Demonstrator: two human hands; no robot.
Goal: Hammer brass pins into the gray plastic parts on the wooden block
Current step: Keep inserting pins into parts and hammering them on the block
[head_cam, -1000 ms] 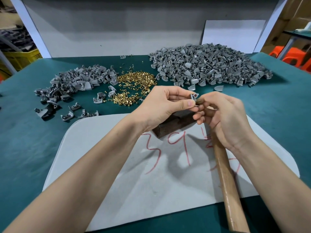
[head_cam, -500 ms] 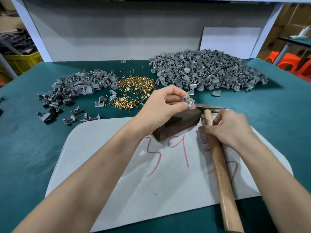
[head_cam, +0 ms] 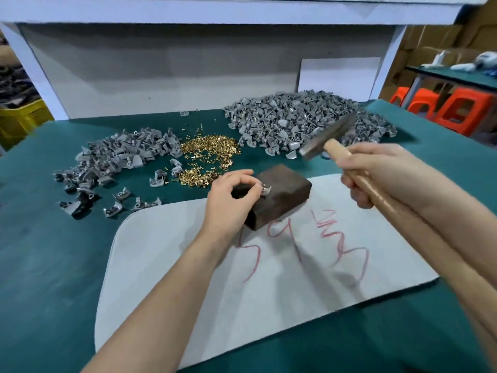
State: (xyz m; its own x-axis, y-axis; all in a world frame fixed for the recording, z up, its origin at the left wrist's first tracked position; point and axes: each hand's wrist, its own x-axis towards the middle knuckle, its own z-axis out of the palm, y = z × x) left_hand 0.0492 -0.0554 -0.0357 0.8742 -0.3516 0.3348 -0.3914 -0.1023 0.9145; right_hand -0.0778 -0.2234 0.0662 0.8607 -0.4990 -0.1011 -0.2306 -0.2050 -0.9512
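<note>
Now | left hand (head_cam: 231, 200) pinches gray part (head_cam: 266, 190) on block (head_cam: 285, 192) | right hand (head_cam: 376, 173) holds hammer (head_cam: 329, 137) (aloft)

Red handwriting (head_cam: 304, 246) is showing on the white mat (head_cam: 166, 265) in the middle of the frame. A "9" (head_cam: 279, 232) is reading clearly just below the wooden block (head_cam: 285, 192). The mark to its left is showing only in part, and the squiggles to its right are not reading as any sure character.
</note>
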